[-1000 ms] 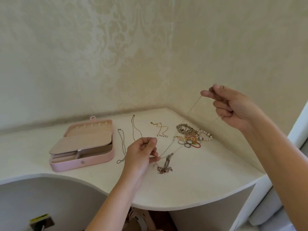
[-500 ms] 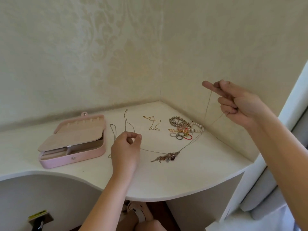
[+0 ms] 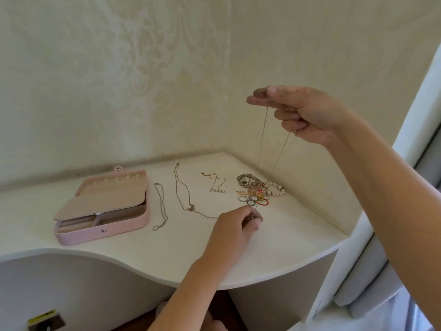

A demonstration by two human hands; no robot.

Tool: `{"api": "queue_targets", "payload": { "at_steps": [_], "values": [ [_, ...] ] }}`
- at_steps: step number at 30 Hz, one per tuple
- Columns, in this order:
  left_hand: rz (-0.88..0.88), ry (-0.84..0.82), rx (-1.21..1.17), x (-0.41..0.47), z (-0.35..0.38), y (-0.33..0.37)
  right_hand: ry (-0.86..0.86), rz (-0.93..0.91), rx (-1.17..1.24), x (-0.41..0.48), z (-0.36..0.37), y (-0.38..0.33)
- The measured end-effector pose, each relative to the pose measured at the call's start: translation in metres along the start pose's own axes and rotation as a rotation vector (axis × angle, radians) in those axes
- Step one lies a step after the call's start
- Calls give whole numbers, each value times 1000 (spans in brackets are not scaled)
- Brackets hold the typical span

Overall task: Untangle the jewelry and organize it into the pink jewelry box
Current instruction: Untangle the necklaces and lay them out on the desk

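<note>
Left hand [image 3: 235,222] shifted right onto pendant [image 3: 250,217], cream shelf [image 3: 286,247]

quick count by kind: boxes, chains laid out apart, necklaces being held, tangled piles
pink jewelry box: 1
chains laid out apart: 3
necklace held by right hand and left hand: 1
tangled pile: 1
total: 6

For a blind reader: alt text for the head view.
A right hand holds a thin chain above a white shelf; the left hand grips a pendant. Loose chains, tangled jewelry and an open pink jewelry box lie nearby.
</note>
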State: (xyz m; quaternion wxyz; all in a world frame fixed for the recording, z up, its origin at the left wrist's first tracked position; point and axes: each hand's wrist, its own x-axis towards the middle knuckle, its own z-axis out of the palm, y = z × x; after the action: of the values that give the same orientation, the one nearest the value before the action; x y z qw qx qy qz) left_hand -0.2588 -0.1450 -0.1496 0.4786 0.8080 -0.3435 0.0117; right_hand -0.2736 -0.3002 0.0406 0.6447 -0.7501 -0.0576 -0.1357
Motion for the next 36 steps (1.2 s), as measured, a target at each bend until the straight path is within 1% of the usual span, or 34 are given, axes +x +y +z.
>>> {"api": "queue_targets", "payload": {
  "at_steps": [2, 4, 6, 7, 8, 10, 12, 14, 19, 26, 28, 31, 33, 36],
  "values": [
    [32, 39, -16, -2, -7, -2, 17, 0, -24, 6, -2, -9],
    [70, 142, -42, -6, -18, -2, 31, 16, -38, 13, -3, -12],
    [52, 263, -187, -10, -31, 3, 43, 48, -45, 19, -4, -11],
    [42, 297, -233, -11, -36, 5, 52, 68, -43, 20, -3, -10],
    [45, 307, -245, -11, -40, 8, 64, 88, -37, 22, -3, -7],
    [40, 261, -243, -12, -45, 9, 85, 121, -8, 24, -2, -3],
    [9, 197, -309, -14, -46, 7, 89, 133, 34, 24, 0, -2],
    [-12, 197, -357, -16, -45, 5, 89, 119, 49, 23, 2, -4],
    [-54, 375, -453, -15, -48, 3, 111, 70, 56, 24, 6, -14],
    [-59, 510, -368, -13, -57, -4, 100, 76, 40, 25, 9, -17],
    [-62, 501, -358, -13, -59, -7, 89, 77, 44, 25, 11, -17],
    [-47, 440, -408, -17, -59, -7, 79, 81, 38, 27, 15, -16],
    [-59, 376, -488, -18, -60, -6, 80, 99, 20, 28, 17, -9],
    [-67, 264, -675, -15, -64, -10, 110, 164, -11, 31, 15, 14]
  ]
}}
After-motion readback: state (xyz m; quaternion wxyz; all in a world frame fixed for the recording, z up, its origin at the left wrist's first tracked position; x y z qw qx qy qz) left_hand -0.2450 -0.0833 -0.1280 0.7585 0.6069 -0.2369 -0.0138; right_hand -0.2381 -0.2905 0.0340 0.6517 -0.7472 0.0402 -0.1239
